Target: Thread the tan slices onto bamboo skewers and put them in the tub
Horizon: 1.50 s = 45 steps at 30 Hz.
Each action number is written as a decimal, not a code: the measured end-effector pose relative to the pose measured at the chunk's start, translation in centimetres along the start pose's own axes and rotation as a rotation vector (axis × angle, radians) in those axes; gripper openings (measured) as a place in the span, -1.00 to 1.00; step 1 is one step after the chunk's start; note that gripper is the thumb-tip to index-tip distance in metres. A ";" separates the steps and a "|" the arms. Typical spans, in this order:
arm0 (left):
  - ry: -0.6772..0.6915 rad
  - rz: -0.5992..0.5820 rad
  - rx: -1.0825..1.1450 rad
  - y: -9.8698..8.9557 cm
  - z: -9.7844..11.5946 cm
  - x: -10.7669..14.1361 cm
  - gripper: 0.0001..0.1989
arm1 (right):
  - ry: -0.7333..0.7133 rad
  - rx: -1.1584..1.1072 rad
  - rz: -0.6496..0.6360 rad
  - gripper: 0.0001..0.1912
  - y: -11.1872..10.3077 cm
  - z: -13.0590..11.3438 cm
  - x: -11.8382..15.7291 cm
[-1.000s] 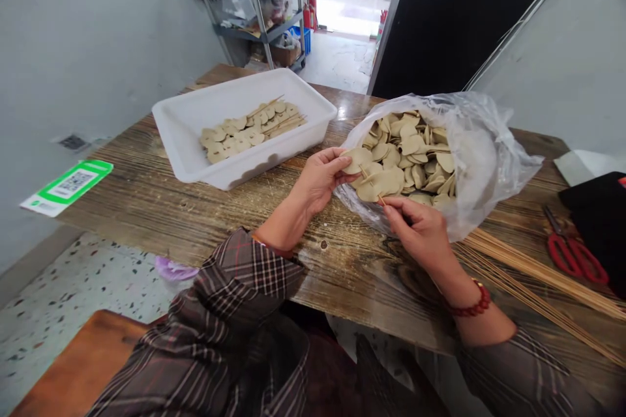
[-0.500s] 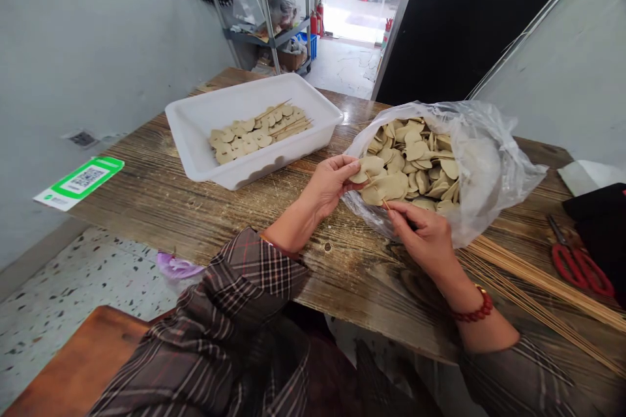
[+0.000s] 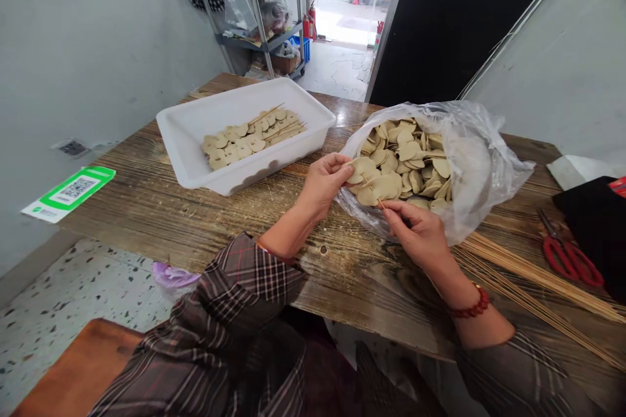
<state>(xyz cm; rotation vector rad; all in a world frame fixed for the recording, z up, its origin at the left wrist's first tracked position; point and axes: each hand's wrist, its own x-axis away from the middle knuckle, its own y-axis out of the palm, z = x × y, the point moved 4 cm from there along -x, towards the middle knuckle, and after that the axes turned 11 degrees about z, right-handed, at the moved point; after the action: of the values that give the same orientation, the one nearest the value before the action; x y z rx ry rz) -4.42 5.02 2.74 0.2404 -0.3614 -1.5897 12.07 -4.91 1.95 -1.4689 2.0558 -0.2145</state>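
My left hand [image 3: 327,184] pinches a flat, beige, rounded food slice [image 3: 360,169] at the near left edge of a clear plastic bag [image 3: 476,163]. A second slice [image 3: 379,189] sits right beside it, with a thin wooden skewer [image 3: 381,204] running into it. My right hand [image 3: 418,228] is closed on that skewer just below the slices. The open bag holds a heap of similar slices [image 3: 408,153]. To the left, a white plastic tub [image 3: 171,143] contains slices threaded on skewers [image 3: 244,140].
Long bare skewers [image 3: 538,277] lie on the wooden table [image 3: 274,221] at the right, near red-handled scissors [image 3: 570,257] and a black item [image 3: 587,215]. A green-and-white QR code card [image 3: 73,192] is at the left edge. A shelf cart [image 3: 264,45] stands beyond the table.
The view has shifted slightly, moving the whole scene a little to the left. My hands keep their hold on the slice and the skewer, almost unmoved relative to the bag.
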 end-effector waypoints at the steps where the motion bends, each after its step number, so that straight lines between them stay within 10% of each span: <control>1: 0.022 0.002 -0.019 0.0 0.0 0.0 -0.77 | 0.011 -0.006 -0.004 -0.71 0.0 0.0 0.0; 12: 0.097 -0.076 -0.158 0.5 0.1 0.3 -0.81 | 0.123 -0.105 -0.025 -0.68 0.2 0.1 -0.1; 26: -0.301 -0.255 0.159 1.3 -0.9 1.2 -0.63 | 0.214 -0.252 -0.006 -0.68 0.3 0.3 0.2; 35: -0.044 -0.089 0.032 1.0 -0.3 1.0 -0.79 | 0.399 -0.458 -0.051 -0.66 1.0 0.6 0.3; 45: -0.310 -0.279 0.266 2.3 -1.0 2.0 -0.71 | 0.396 -0.444 -0.041 -0.67 1.1 0.2 0.6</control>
<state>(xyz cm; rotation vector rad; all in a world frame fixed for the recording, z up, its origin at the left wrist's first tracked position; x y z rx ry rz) -2.01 2.86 2.84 0.2562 -0.8112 -1.8570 11.17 -4.99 1.10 -1.8512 2.5085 -0.0673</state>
